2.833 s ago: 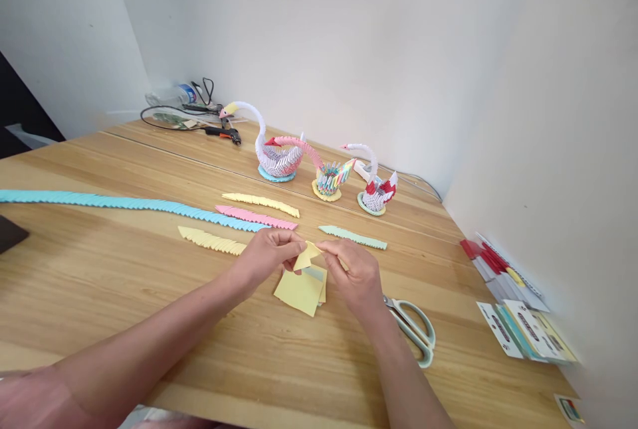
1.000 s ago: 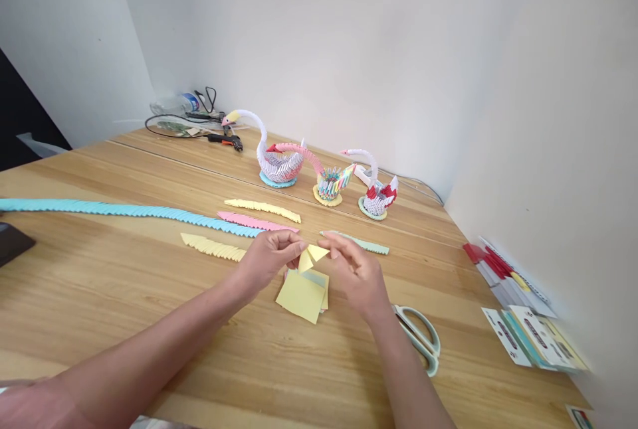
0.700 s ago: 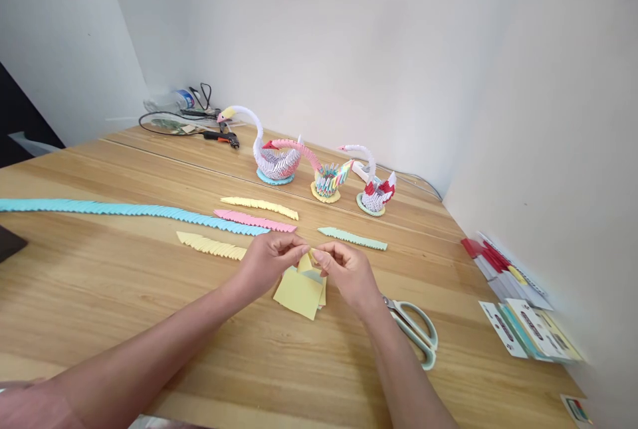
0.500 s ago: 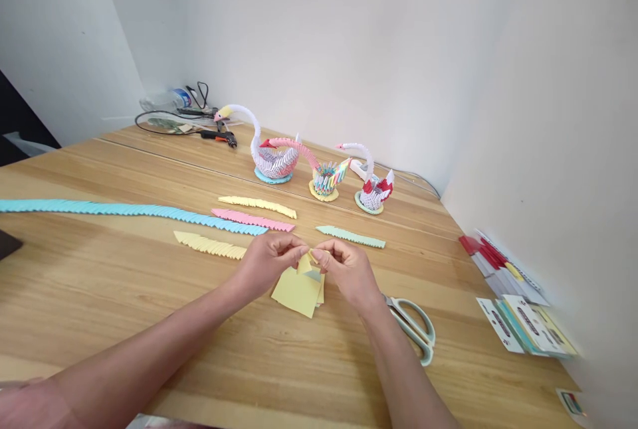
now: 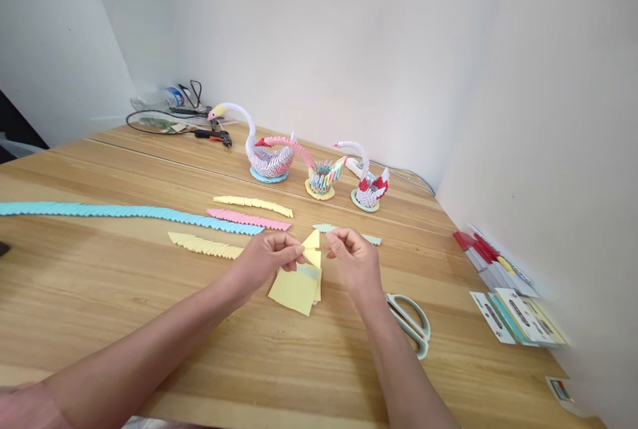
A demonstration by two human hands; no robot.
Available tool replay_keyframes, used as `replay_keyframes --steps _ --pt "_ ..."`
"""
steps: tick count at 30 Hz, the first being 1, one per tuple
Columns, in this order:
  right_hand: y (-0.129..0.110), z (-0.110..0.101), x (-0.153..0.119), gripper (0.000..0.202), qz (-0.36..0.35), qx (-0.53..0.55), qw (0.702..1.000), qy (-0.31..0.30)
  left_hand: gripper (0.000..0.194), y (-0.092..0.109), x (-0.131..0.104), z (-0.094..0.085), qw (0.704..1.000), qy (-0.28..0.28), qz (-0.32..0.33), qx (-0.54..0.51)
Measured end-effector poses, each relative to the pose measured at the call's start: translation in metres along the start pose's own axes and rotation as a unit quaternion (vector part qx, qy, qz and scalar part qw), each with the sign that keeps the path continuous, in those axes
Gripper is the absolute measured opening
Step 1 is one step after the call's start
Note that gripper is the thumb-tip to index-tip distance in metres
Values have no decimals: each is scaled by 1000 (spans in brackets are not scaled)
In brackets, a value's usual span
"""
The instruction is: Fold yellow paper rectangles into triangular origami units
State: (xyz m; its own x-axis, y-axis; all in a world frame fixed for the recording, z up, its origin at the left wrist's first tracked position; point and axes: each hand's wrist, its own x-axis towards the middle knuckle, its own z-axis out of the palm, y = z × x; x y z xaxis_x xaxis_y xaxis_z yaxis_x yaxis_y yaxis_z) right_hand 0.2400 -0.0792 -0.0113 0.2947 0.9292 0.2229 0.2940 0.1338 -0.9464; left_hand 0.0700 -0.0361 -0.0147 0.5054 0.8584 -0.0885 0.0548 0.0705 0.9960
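Observation:
My left hand (image 5: 269, 257) pinches a small folded piece of yellow paper (image 5: 312, 250) between thumb and fingers; its pointed flaps stick out toward the right. My right hand (image 5: 355, 259) is just beside it, fingers curled in and thumb close to the index finger, with a narrow gap between the fingertips and the paper. I see nothing in that hand. Below the hands lie flat yellow paper sheets (image 5: 293, 293), loosely stacked on the wooden table (image 5: 279, 362). Scissors (image 5: 411, 323) with pale handles rest by my right wrist, their blades hidden.
Chains of folded paper lie ahead: blue (image 5: 124, 212), pink (image 5: 249, 219), yellow (image 5: 254, 204), another yellow (image 5: 204, 245) and pale green (image 5: 371, 239). Behind stand three paper swans (image 5: 272, 162). A glue gun (image 5: 214, 135) and bottle (image 5: 157, 98) are back left; paper packs (image 5: 518, 316) lie right.
My right fingers have come off the yellow paper and moved slightly right. The folded piece now shows its spread, pointed flaps in my left hand. The whole view has shifted slightly.

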Motion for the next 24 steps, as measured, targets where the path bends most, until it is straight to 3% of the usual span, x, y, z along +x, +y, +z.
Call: replay_keyframes --steps 2,6,16,24 --pt "-2 2 -1 28 -2 30 1000 5 23 0 0 -1 998 18 3 -59" --pt "-5 10 -7 25 -21 34 997 -67 22 -3 0 -4 993 36 10 -112" --pt "4 13 -7 22 -9 -6 1000 -16 23 -1 -1 3 997 13 0 -70" --pt "0 13 -6 26 44 119 991 -34 24 -2 -2 3 998 -1 9 -61"
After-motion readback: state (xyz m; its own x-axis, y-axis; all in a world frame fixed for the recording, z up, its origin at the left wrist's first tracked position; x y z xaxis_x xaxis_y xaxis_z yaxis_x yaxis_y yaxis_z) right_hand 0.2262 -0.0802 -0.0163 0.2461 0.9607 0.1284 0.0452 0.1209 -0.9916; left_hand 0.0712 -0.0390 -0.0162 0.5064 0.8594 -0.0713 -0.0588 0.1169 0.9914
